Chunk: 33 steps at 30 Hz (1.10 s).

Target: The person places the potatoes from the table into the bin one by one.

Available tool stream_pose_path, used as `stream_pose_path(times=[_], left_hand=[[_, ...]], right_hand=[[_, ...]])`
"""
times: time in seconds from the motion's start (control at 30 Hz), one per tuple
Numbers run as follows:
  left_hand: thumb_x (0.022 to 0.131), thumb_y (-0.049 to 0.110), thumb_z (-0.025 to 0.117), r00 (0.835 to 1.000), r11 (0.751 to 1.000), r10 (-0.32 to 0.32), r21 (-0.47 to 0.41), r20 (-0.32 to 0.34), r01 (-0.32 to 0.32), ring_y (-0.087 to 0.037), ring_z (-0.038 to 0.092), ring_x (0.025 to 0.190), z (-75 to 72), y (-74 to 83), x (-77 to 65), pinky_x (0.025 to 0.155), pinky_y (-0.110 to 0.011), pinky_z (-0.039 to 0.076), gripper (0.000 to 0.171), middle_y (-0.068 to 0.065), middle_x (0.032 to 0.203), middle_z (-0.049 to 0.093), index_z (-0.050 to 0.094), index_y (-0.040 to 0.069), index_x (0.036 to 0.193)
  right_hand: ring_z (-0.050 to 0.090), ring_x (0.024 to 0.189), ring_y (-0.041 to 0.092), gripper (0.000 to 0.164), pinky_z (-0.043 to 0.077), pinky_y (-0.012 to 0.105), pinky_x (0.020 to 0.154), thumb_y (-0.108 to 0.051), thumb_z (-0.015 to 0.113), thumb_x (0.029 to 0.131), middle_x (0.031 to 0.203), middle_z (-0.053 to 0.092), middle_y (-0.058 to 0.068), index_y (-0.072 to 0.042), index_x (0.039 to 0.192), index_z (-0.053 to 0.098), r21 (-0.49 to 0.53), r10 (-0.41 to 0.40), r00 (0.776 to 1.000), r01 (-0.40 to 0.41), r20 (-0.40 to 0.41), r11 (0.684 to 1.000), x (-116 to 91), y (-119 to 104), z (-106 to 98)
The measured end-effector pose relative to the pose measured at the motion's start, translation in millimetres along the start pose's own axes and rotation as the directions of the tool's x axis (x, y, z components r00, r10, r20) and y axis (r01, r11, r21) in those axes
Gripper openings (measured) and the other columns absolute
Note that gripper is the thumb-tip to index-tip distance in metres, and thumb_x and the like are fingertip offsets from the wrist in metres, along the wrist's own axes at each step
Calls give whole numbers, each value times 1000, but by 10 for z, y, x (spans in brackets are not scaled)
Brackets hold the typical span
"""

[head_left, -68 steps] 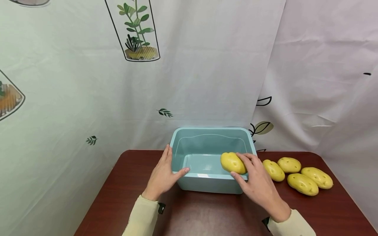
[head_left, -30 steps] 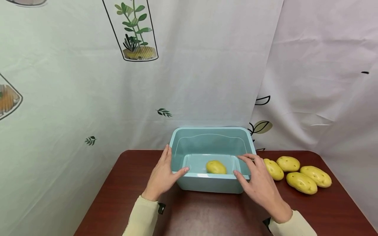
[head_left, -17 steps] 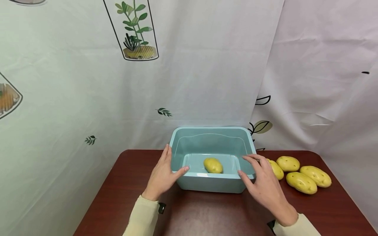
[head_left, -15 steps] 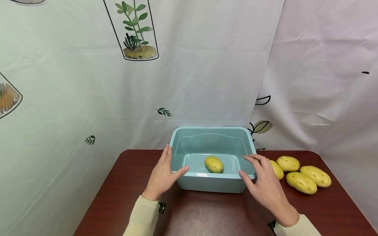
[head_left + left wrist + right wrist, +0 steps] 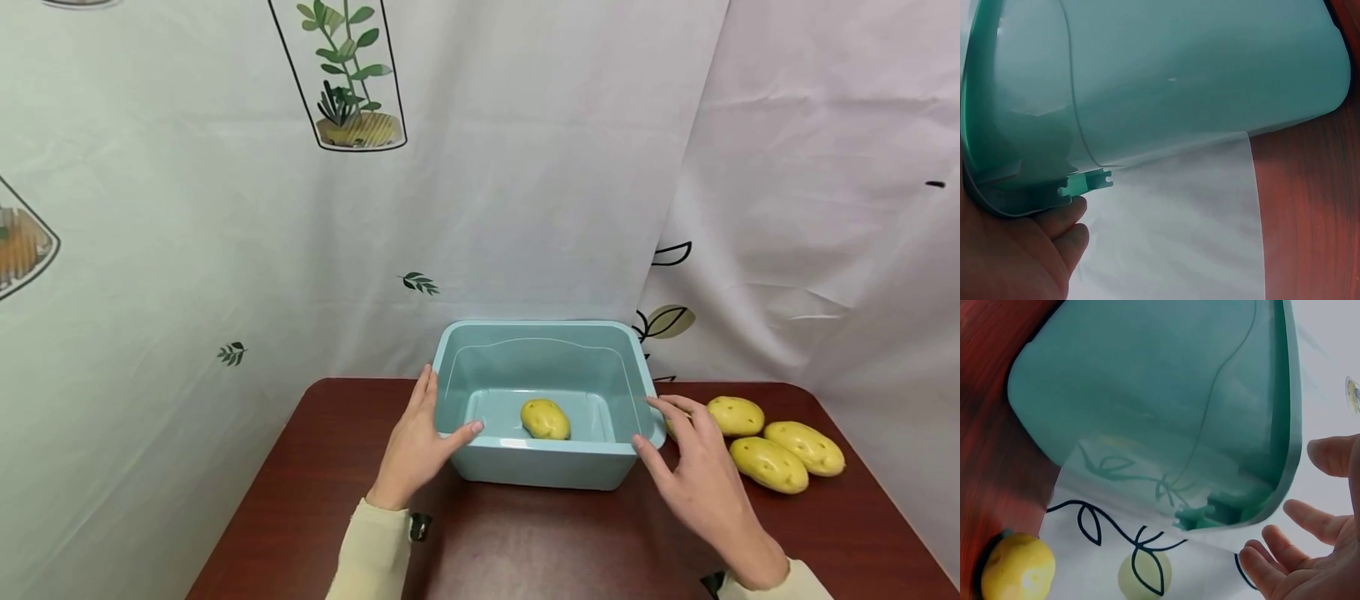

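A light blue plastic basin [image 5: 540,468] stands on the table with one yellow potato [image 5: 546,419] lying on its floor. My left hand [image 5: 415,450] rests at the basin's front left corner, fingers straight along the outer side and thumb over the front rim. In the left wrist view the fingertips [image 5: 1074,215] lie just below the rim. My right hand [image 5: 708,483] hovers at the front right corner, holding nothing, its fingers loosely bent and spread. The right wrist view shows the fingers [image 5: 1316,522] apart from the basin's rim [image 5: 1295,425].
Several more yellow potatoes, one of them a front potato [image 5: 768,465], lie on the dark red wooden table [image 5: 337,475] right of the basin. One is partly hidden behind my right hand. A white printed cloth [image 5: 525,208] hangs behind the table.
The potato my right hand held has been let go and now lies in the basin. The right hand has drawn back to the right, outside the rim. The left hand stays put.
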<state>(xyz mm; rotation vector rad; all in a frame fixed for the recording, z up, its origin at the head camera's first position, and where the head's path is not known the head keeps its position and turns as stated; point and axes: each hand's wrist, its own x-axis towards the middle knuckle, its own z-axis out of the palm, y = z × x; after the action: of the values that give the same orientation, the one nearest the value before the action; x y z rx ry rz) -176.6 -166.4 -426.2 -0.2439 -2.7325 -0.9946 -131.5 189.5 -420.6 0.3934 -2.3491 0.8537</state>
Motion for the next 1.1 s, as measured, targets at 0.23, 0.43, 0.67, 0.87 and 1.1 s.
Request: stream_pose_path(times=[0.23,0.43,0.67,0.87,1.1], left_hand=[[81,68,70,1000,999,3,-43,-17,-4,-28,31,148,11,-12,-7,109,-54,39,113,-5,168,14,21,2,159],[81,67,72,999,997,1,-80,-38,-4,-27,27,149,28,-31,-15,111,-55,36,113,-2,168,13,22,3,159],[81,66,73,999,994,-3,-106,-44,-2,-25,26,150,40,-30,-19,112,-54,35,112,-1,168,14,22,4,159],[80,67,73,999,994,-2,-109,-51,-4,-24,27,149,61,-35,-13,112,-53,35,112,0,167,15,23,5,159],[81,66,73,998,994,8,-108,-60,-14,-26,27,149,56,-47,-16,111,-55,36,112,-4,167,16,23,4,159]], right_hand=[[45,121,40,50,35,55,94,-13,78,87,133,51,19,0,132,61,7,66,998,-66,7,998,-40,48,-88],[43,125,37,48,31,36,105,-13,75,90,134,51,19,-3,134,60,29,86,996,-86,-22,996,-91,89,-120],[41,127,42,45,32,58,106,-14,69,96,138,47,24,-2,137,57,24,165,986,-165,-16,986,-184,183,-139],[44,124,43,43,32,60,101,-13,65,98,136,48,25,-1,138,56,24,195,980,-194,-46,981,-246,266,-139],[44,123,43,40,30,46,110,-10,61,100,135,49,25,0,138,56,18,215,975,-214,-58,977,-285,355,-110]])
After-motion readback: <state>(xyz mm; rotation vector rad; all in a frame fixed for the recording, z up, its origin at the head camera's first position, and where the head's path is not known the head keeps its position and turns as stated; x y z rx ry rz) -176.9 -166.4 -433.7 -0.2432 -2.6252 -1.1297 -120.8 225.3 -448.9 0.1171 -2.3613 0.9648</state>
